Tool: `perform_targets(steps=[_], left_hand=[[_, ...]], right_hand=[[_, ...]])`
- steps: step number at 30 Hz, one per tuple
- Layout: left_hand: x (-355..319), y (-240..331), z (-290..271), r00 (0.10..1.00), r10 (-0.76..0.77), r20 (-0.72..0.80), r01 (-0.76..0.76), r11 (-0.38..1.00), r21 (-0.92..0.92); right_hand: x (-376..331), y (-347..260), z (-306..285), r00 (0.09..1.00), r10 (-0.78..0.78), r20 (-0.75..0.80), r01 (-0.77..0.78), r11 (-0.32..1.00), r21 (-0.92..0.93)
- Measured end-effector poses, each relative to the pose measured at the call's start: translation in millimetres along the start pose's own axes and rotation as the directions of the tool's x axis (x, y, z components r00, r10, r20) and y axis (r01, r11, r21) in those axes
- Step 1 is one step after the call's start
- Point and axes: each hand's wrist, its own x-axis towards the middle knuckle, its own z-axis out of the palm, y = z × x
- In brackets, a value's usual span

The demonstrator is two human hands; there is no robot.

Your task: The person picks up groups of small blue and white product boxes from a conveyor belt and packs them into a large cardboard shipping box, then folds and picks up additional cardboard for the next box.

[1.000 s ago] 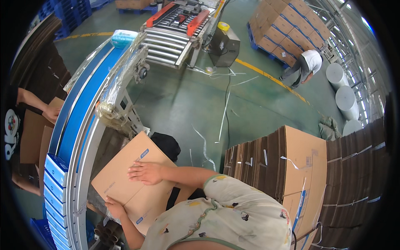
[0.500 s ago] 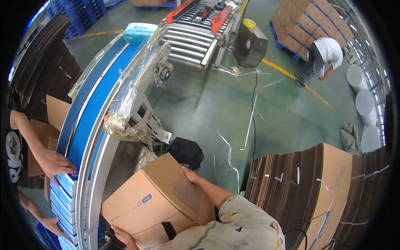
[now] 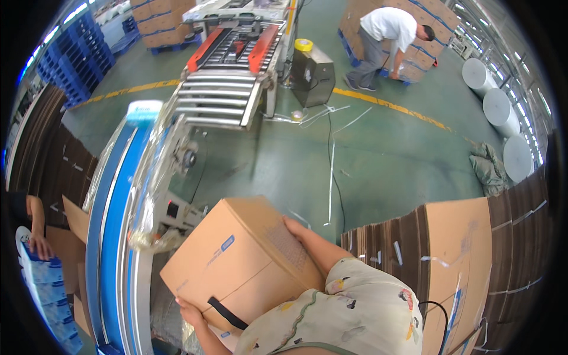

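Carton point(image 3: 242, 260) held between left hand point(image 3: 188, 307) and right hand point(image 3: 296, 228), conveyor point(image 3: 115, 236) just left of it. Flat cardboard stack point(image 3: 455, 254) stands right; roller machine point(image 3: 228, 77) far ahead

- A cardboard box point(image 3: 242, 266) sits lower centre, tilted, gripped by both hands.
- Left hand point(image 3: 190, 310) under its lower corner; right hand point(image 3: 296, 228) flat on its upper right side.
- Blue conveyor point(image 3: 115, 236) curves down the left.
- Stacked flat cartons point(image 3: 455, 248) stand lower right.
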Motion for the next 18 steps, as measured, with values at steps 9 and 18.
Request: perform_targets(steps=[9, 18], left_hand=[[-66, 244, 182, 0.914, 0.357, 0.196, -0.292, 0.91, -0.295], [-53, 441, 291, 0.938, 0.311, 0.155, -0.306, 0.951, -0.051]], right_hand=[[16, -203, -224, 0.925, -0.284, -0.253, 0.305, 0.951, 0.046], [106, -372, -293, 0.973, -0.177, -0.146, 0.217, 0.916, 0.337]])
